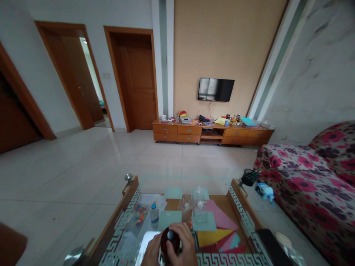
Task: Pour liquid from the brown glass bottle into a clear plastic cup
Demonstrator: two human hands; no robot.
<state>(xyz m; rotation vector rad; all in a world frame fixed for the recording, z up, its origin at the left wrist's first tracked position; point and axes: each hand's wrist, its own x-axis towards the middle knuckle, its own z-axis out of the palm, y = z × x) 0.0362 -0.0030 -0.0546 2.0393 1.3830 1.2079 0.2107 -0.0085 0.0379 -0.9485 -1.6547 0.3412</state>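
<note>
At the bottom centre, a dark reddish-brown round object [165,242] with a small grey knob or cap on top is held between both hands over the glass table [122,221]. My left hand [152,249] wraps round its left side. From the right, my right hand [183,242] grips it, the thumb close to the grey top. What kind of object it is I cannot tell. Just beyond the hands lie pale green square sheets [169,220]. A clear bottle with a blue cap [154,216] stands left of them, and a clear glass container [200,212] stands to the right.
Pink and yellow paper [215,238] lies at the right of the table. A bag of coloured pieces [140,214] is at the left. A black phone [270,244] rests at the right edge. A flowered sofa [299,177] stands right; a TV cabinet [188,133] lines the far wall.
</note>
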